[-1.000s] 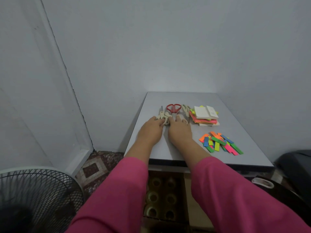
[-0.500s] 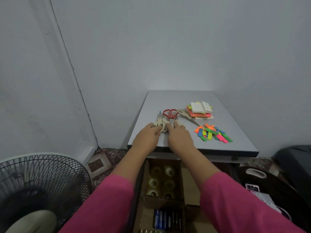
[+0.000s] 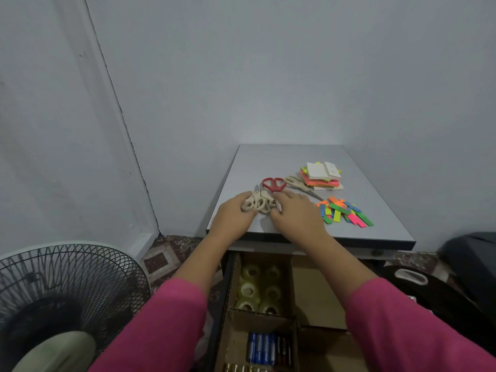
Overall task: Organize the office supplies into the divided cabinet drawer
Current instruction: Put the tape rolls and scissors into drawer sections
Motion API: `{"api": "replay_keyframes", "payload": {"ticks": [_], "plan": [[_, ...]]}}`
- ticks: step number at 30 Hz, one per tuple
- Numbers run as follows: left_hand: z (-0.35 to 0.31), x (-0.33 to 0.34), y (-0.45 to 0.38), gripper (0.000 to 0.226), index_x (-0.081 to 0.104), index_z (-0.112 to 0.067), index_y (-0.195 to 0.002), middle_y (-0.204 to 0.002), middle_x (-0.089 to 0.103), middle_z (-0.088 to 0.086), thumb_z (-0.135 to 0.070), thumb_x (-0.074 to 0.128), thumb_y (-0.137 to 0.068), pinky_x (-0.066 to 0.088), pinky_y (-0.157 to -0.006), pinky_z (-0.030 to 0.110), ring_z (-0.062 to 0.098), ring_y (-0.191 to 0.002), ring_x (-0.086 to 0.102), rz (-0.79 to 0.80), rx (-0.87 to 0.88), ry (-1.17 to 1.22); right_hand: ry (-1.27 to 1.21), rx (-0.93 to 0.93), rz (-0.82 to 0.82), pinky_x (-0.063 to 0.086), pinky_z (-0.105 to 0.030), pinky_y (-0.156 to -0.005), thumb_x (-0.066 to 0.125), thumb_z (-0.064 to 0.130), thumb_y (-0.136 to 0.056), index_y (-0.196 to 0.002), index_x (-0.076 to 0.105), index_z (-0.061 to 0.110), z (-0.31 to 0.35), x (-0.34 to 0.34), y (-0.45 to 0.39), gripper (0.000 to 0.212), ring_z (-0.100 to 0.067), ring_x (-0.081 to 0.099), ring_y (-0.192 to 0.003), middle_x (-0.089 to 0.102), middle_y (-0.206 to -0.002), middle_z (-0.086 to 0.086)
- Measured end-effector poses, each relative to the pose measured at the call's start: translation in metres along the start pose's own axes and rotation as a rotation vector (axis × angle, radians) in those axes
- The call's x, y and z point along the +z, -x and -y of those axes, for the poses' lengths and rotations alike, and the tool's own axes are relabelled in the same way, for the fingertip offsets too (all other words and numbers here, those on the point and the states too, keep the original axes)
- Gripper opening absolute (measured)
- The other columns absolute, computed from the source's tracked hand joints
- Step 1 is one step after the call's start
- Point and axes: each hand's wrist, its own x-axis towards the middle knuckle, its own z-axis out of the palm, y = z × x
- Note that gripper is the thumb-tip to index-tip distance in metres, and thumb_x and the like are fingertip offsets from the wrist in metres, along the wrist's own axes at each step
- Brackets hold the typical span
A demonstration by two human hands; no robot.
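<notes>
Drawer [image 3: 316, 299]: tape rolls [image 3: 259, 288], batteries [image 3: 264, 347] filed | tabletop [image 3: 281, 159] front-left: left hand [image 3: 232, 216], right hand [image 3: 296, 214] cupping cream scissors [image 3: 257, 202] | red scissors [image 3: 273, 183], sticky notes [image 3: 320, 175], colour tabs [image 3: 343, 213] remain

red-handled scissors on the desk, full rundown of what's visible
The red scissors have two glossy, plastic-looking red loop handles pointing away from the person toward the wall, with thin metal blades running back toward the desk's front edge. They look closed and lie flat on the grey desk top. The blade end passes beside the right hand, whose fingers lie at or on it; contact cannot be confirmed. The beige scissors lie just to their left, against the left hand.
</notes>
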Motion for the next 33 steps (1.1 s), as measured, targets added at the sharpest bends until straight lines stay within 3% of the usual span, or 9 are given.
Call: {"api": "replay_keyframes", "payload": {"ticks": [4, 7, 10, 12, 16, 19, 23, 26, 33], "plan": [[-0.003, -0.001, -0.013, 0.035, 0.056, -0.015, -0.131, -0.131, 0.058, 0.008, -0.021, 0.048, -0.097, 0.044, -0.096, 0.032, 0.022, -0.117, 0.055, -0.050, -0.088, -0.086, 0.086, 0.084, -0.149, 0.043, -0.037, -0.085, 0.042, 0.024, -0.092, -0.120, 0.060, 0.017, -0.016, -0.016, -0.020, 0.034, -0.025, 0.054, -0.107, 0.061, -0.118, -0.006], [-0.007, -0.001, -0.026, 0.023, 0.066, -0.006, -0.098, -0.100, 0.067, 0.016, -0.019, 0.047, -0.097, 0.052, -0.076, 0.037, 0.030, -0.087, 0.063, -0.041, -0.126, -0.190, 0.288, 0.223, -0.033, 0.044, -0.036, -0.081, 0.044, 0.011, -0.089, -0.110, 0.061, 0.008, -0.036, -0.024, -0.040, 0.027, -0.033, 0.055, -0.104, 0.063, -0.108, -0.013], [-0.009, 0.000, -0.039, 0.028, 0.057, -0.003, -0.068, -0.066, 0.053, 0.011, -0.014, 0.050, -0.093, 0.038, -0.056, 0.028, 0.019, -0.059, 0.046, 0.017, -0.166, -0.300, 0.363, 0.274, 0.056, 0.045, -0.036, -0.085, 0.041, 0.005, -0.091, -0.107, 0.061, 0.005, -0.050, -0.023, -0.053, 0.026, -0.034, 0.054, -0.108, 0.062, -0.111, -0.014], [-0.012, 0.000, -0.044, 0.032, 0.048, -0.008, -0.060, -0.059, 0.044, 0.004, -0.012, 0.051, -0.092, 0.032, -0.050, 0.025, 0.017, -0.054, 0.040, 0.041, -0.184, -0.332, 0.374, 0.291, 0.089, 0.045, -0.036, -0.086, 0.042, 0.004, -0.091, -0.107, 0.061, 0.006, -0.055, -0.020, -0.059, 0.025, -0.033, 0.055, -0.107, 0.062, -0.111, -0.014], [-0.011, 0.002, -0.047, 0.036, 0.049, -0.009, -0.061, -0.057, 0.044, 0.002, -0.020, 0.052, -0.095, 0.032, -0.048, 0.024, 0.015, -0.051, 0.040, 0.026, -0.183, -0.304, 0.389, 0.315, 0.112, 0.045, -0.033, -0.081, 0.050, 0.004, -0.087, -0.100, 0.062, 0.009, -0.059, -0.016, -0.069, 0.019, -0.031, 0.060, -0.102, 0.064, -0.104, -0.011], [-0.010, 0.005, -0.048, 0.032, 0.060, -0.005, -0.074, -0.063, 0.052, 0.003, -0.028, 0.052, -0.095, 0.037, -0.051, 0.026, 0.015, -0.056, 0.048, 0.026, -0.184, -0.299, 0.386, 0.300, 0.079, 0.043, -0.031, -0.076, 0.052, 0.008, -0.088, -0.097, 0.063, 0.009, -0.061, -0.011, -0.071, 0.014, -0.031, 0.061, -0.098, 0.066, -0.100, -0.011], [-0.011, 0.008, -0.051, 0.031, 0.045, -0.010, -0.062, -0.057, 0.041, 0.001, -0.022, 0.053, -0.091, 0.030, -0.047, 0.025, 0.015, -0.051, 0.038, 0.027, -0.217, -0.294, 0.364, 0.287, 0.052, 0.045, -0.034, -0.084, 0.047, 0.009, -0.093, -0.103, 0.062, 0.007, -0.060, -0.009, -0.070, 0.018, -0.033, 0.059, -0.102, 0.064, -0.105, -0.013], [-0.013, 0.008, -0.053, 0.033, 0.036, -0.013, -0.059, -0.056, 0.036, 0.000, -0.017, 0.051, -0.088, 0.025, -0.047, 0.025, 0.015, -0.049, 0.033, 0.022, -0.256, -0.302, 0.343, 0.243, 0.025, 0.045, -0.034, -0.080, 0.047, 0.012, -0.095, -0.105, 0.063, 0.006, -0.058, -0.011, -0.070, 0.019, -0.033, 0.058, -0.104, 0.064, -0.107, -0.014], [-0.019, 0.010, -0.060, 0.034, 0.043, -0.013, -0.066, -0.067, 0.048, 0.002, -0.031, 0.051, -0.093, 0.031, -0.050, 0.026, 0.015, -0.058, 0.044, 0.013, -0.279, -0.343, 0.341, 0.160, -0.065, 0.038, -0.031, -0.067, 0.051, 0.027, -0.097, -0.104, 0.062, 0.009, -0.050, -0.010, -0.069, 0.022, -0.030, 0.058, -0.099, 0.064, -0.100, -0.012]]}}
